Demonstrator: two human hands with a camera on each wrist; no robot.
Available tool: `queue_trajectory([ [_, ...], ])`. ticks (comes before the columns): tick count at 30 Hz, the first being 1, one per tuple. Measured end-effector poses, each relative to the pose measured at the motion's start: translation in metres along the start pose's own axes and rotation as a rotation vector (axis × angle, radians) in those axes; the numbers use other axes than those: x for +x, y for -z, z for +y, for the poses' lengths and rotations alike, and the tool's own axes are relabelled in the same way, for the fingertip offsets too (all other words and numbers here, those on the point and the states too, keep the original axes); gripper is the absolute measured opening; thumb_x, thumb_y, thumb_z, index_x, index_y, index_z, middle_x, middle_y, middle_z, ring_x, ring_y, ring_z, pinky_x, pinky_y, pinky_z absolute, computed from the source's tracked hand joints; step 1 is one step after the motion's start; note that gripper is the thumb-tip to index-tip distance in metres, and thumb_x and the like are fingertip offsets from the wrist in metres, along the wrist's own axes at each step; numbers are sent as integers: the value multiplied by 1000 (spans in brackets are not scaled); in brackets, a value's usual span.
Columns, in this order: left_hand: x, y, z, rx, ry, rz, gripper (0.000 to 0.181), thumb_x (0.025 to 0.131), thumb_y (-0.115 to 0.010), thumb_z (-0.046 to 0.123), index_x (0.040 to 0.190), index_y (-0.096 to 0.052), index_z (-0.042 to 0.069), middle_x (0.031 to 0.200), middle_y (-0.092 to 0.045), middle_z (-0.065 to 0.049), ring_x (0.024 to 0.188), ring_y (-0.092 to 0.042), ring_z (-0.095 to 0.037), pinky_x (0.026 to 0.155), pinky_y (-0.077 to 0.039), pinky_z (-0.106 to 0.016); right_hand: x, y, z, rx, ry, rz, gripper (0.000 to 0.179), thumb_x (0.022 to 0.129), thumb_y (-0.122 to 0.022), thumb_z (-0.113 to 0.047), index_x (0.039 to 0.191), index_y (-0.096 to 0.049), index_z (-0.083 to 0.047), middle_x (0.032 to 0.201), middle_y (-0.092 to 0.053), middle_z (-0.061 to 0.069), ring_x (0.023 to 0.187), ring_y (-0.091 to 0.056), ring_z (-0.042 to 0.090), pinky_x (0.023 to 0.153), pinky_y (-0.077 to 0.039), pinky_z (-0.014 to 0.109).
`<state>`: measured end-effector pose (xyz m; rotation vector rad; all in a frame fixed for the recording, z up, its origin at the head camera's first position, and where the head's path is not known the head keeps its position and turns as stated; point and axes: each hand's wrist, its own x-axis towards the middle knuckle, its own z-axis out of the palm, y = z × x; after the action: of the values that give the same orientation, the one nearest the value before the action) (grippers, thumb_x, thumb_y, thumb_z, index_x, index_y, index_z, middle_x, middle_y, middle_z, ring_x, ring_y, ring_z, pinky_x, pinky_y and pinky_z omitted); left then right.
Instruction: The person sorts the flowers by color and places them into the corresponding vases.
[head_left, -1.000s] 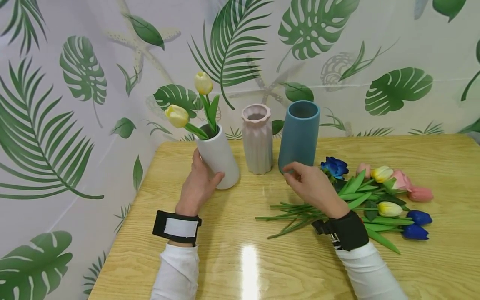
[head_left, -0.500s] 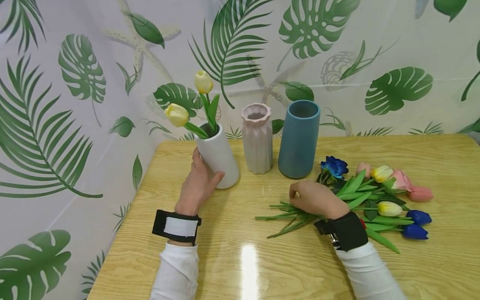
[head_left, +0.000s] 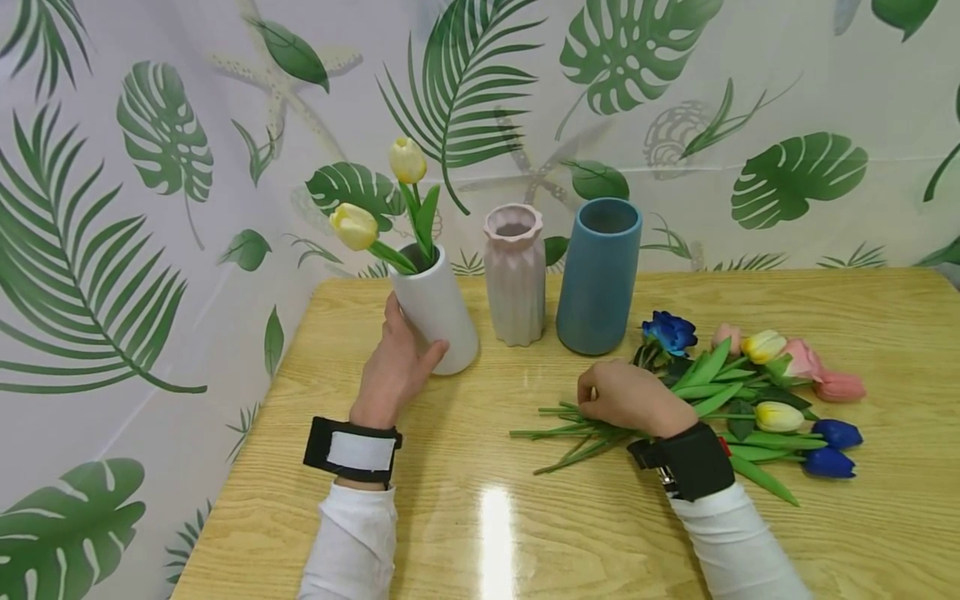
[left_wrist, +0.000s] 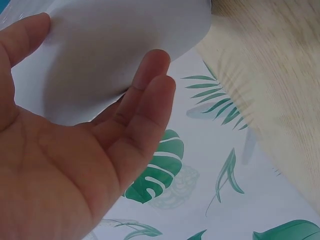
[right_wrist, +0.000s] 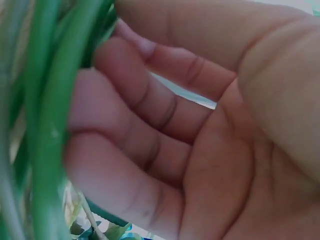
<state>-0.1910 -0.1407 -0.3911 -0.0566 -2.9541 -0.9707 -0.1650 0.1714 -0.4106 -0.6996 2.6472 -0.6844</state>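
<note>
At the far left of the wooden table [head_left: 420, 517], the left hand [head_left: 392, 371] holds the white cylindrical vase [head_left: 438, 317], thumb on the near side, fingers round its left; two yellow tulips [head_left: 407, 161] stand in it. To its right stand the fluted pink vase [head_left: 515, 287], then the blue vase [head_left: 600, 283]. Nearer, at right, the right hand [head_left: 633, 397], fingers curled, touches the green stems [head_left: 558, 434] of a pile of flowers [head_left: 708, 371]; whether it pinches one, I cannot tell.
</note>
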Motion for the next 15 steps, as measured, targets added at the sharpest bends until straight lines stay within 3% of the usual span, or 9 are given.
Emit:
queue_trajectory([
  [5,-1,0,0,5,-4,1,98,94,-67,34,156,3,4,149,-35,-33,117,-59,-43,89,-52,-53,1,-1,0,1,12,8,17,95,-63,-9,80,-68,-13,69,-56,-3,58,-45,12,59,-37,31],
  [15,0,0,1,10,1,-4,98,95,-67,34,156,3,5,149,-35,-32,119,-58,-42,90,-52,-53,0,-3,-4,-35,43,85,18,105,-44,-8,88,-51,-9,65,-41,0,54,-32,12,56,-28,29],
])
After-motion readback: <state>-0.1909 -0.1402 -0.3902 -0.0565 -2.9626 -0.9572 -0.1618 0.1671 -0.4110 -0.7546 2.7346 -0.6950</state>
